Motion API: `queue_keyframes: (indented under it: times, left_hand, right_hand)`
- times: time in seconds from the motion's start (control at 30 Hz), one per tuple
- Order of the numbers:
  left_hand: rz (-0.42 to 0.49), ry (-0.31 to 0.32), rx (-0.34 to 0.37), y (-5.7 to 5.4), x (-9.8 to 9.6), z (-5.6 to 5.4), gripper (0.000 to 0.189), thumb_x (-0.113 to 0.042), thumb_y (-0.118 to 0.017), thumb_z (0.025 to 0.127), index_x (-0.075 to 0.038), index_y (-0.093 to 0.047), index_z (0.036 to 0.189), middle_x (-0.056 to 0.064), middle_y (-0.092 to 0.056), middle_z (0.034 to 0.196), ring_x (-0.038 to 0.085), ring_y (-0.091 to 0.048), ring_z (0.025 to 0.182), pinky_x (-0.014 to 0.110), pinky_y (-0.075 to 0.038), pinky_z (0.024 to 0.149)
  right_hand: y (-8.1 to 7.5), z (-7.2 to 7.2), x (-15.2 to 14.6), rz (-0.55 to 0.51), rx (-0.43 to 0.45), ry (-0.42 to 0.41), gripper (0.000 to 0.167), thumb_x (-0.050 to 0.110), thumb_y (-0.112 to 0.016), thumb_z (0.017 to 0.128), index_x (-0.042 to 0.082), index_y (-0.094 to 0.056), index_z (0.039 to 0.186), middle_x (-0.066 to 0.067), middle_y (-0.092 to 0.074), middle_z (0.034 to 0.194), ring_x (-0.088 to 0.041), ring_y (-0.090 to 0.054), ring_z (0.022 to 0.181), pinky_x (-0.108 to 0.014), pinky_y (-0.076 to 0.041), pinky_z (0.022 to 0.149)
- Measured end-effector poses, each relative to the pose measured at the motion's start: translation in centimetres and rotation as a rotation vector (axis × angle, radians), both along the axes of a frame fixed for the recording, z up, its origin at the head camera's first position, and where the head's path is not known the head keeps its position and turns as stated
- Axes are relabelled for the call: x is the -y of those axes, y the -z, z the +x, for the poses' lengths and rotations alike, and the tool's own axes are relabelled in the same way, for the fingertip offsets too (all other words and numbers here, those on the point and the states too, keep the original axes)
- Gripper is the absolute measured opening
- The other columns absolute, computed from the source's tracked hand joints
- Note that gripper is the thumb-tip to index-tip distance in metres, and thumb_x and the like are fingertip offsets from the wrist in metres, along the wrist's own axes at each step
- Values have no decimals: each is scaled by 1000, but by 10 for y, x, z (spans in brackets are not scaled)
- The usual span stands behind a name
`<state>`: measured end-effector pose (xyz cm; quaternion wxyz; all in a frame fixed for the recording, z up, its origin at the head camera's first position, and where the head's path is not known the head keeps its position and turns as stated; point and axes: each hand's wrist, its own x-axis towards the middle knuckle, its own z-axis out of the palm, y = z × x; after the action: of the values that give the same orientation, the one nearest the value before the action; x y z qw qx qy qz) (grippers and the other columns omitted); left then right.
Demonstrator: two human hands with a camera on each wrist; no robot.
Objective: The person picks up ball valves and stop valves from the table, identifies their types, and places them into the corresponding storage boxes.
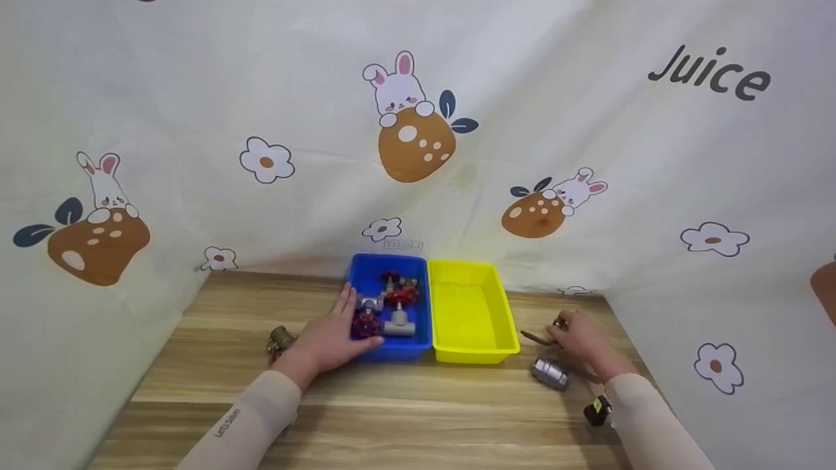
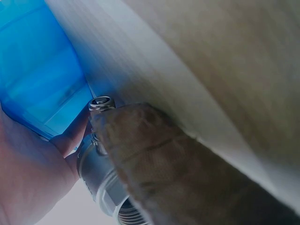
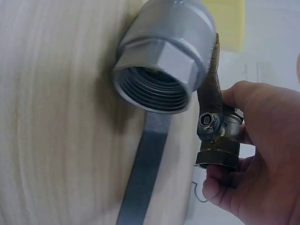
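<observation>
A brass valve (image 3: 219, 147) in the right hand (image 1: 581, 334), just past 3 o'clock of the yellow bin (image 1: 508, 358)

The right grip is narrow, thumb and fingers pinching the valve's body; in the head view the hand covers most of it, leaving the handle tip poking out towards 9 o'clock. Whether the valve touches the worktop (image 1: 424, 418) is hard to tell. A silver valve (image 1: 550, 373) lies at the bin's 4 o'clock, its grey handle partly hidden beneath the right forearm.

The left hand (image 1: 332, 334) holds nothing: its grip is wide, straight fingers along the 9 o'clock side of the blue bin (image 1: 400, 353), thumb over the near rim. Inside, valves with red wheels (image 1: 401, 296) overlap, so their number is unclear. Another valve (image 1: 282, 338), at that bin's 8 to 9 o'clock, is partly cut off by the left forearm. A blurred brown shape (image 2: 154, 154) fills much of the left wrist view.
</observation>
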<state>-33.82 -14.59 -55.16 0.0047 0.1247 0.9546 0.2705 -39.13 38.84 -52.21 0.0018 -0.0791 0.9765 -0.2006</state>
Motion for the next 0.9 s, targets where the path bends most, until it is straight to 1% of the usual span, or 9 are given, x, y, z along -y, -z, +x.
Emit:
queue_keyframes:
  times: [0.07, 0.17, 0.33, 0.43, 0.5, 0.6, 0.73, 0.8, 0.9]
  left_hand:
    - [-2, 2, -6, -1, 0, 1, 128, -87, -61, 93, -2, -12, 176, 15, -1, 185, 58, -56, 141, 72, -46, 114]
    - [-1, 5, -14, -1, 0, 1, 131, -91, -58, 92, -2, -13, 176, 15, -2, 185, 57, -57, 139, 71, -49, 112]
    - [-8, 2, 3, -1, 0, 0, 131, -92, -57, 92, -4, -10, 177, 14, 2, 185, 56, -45, 151, 72, -42, 118]
    - [-14, 0, 9, 0, 0, -1, 132, -94, -56, 90, -5, -9, 177, 13, 3, 185, 55, -42, 153, 72, -41, 119]
    - [-15, 1, 8, 0, 0, -1, 133, -95, -55, 90, -5, -9, 177, 14, 3, 185, 55, -43, 152, 72, -42, 118]
    - [-14, -2, 8, 0, -1, -1, 133, -94, -56, 90, -5, -10, 177, 14, 3, 185, 56, -44, 152, 71, -43, 117]
    - [-12, -3, 8, -1, -1, 0, 128, -87, -62, 93, -4, -11, 177, 14, 3, 185, 56, -42, 153, 73, -42, 118]
    - [-15, -1, 9, -1, -1, -1, 127, -85, -62, 94, -4, -11, 177, 15, 2, 185, 56, -42, 153, 72, -42, 118]
    - [-21, -1, 11, -1, -1, -1, 129, -89, -60, 93, -4, -10, 177, 15, 2, 185, 55, -40, 155, 72, -41, 118]
  right_hand:
    - [-5, 1, 1, -30, -2, -7, 20, 20, -71, 105, 1, -69, 98, -8, -67, 83, -22, -59, 74, -38, -52, 67]
    - [-14, 2, 4, -63, -2, -3, 21, 20, -72, 104, 1, -71, 96, -6, -68, 81, -19, -60, 72, -35, -52, 64]
    - [-29, 3, 10, -69, 30, 38, 22, 28, -73, 102, 6, -75, 97, -3, -73, 82, -18, -62, 71, -34, -50, 63]
    - [-38, 5, 16, -71, 46, 45, 23, 31, -71, 102, 8, -75, 98, -2, -73, 82, -18, -62, 72, -34, -49, 63]
    - [-44, 6, 21, -72, 45, 43, 23, 32, -71, 102, 9, -74, 98, -2, -72, 82, -19, -61, 72, -34, -49, 63]
    - [-51, 8, 29, -78, 51, 31, 24, 32, -70, 103, 9, -75, 102, -3, -73, 84, -19, -62, 73, -34, -50, 64]
    - [-59, 9, 40, -84, 55, 17, 26, 33, -71, 103, 8, -76, 106, -2, -73, 86, -19, -65, 75, -35, -52, 66]
    - [-61, 8, 44, -80, 44, -1, 25, 33, -71, 103, 8, -76, 105, -2, -73, 85, -19, -65, 74, -35, -52, 66]
    - [-63, 5, 49, -78, 18, -33, 23, 31, -72, 102, 9, -75, 102, -2, -71, 82, -19, -63, 72, -35, -51, 64]
